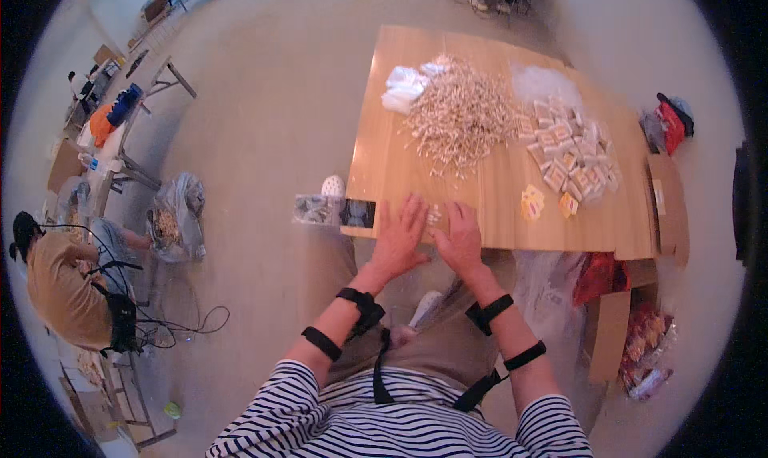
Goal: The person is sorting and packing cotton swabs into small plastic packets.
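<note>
My left hand [402,236] rests at the near edge of the wooden table [400,166], its fingers stretched out. Beside it, my right hand [459,242] lies with its fingers extended and its thumb pointing toward the left one. In the gap between them is a small cluster of pale pieces [434,216], which look like cotton swabs; my fingers partly hide it. Farther back on the tabletop is a large loose heap of short pale sticks [462,116] that also look like swabs.
Right of the heap lie several small filled packs [566,150] and yellow-and-white cards [532,203]. Clear plastic bags [406,87] lie at the back. A dark printed sheet [358,213] overhangs the left edge. Open cardboard boxes [610,334] stand below right. Another person [72,286] sits at left.
</note>
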Demonstrator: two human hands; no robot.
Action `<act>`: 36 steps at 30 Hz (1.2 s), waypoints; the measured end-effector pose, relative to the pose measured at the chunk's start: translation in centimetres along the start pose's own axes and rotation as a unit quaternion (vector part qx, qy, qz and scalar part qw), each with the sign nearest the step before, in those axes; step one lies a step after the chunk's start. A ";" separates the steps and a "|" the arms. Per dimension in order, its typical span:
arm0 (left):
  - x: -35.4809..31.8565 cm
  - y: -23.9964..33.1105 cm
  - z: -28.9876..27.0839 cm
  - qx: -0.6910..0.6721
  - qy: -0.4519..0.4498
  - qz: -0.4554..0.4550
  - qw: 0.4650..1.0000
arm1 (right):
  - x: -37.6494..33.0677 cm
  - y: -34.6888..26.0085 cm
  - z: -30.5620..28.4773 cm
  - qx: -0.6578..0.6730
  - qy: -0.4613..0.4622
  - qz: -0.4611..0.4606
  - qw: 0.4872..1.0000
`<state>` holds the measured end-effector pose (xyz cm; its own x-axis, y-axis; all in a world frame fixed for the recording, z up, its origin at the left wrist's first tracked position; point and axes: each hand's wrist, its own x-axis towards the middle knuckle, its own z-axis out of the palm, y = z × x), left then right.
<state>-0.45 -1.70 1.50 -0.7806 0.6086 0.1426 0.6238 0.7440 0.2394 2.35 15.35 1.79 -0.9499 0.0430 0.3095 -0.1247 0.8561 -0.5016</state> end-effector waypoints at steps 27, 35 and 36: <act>-2.7 -0.5 -0.5 -0.025 0.039 -0.033 0.998 | -1.4 -2.1 1.1 -0.118 -0.137 -0.022 0.983; -1.8 -0.6 -1.0 -0.024 0.038 -0.042 0.998 | -1.5 -1.9 1.5 -0.137 -0.127 -0.028 0.982; -1.7 -0.6 -1.0 -0.022 0.036 -0.042 0.998 | -1.5 -1.9 1.5 -0.135 -0.123 -0.030 0.983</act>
<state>0.48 -3.50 2.10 -0.8316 0.5225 0.1884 0.5554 0.7776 0.2948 3.62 12.90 1.05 -0.9878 -0.1090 0.1110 -0.1336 0.9599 -0.2464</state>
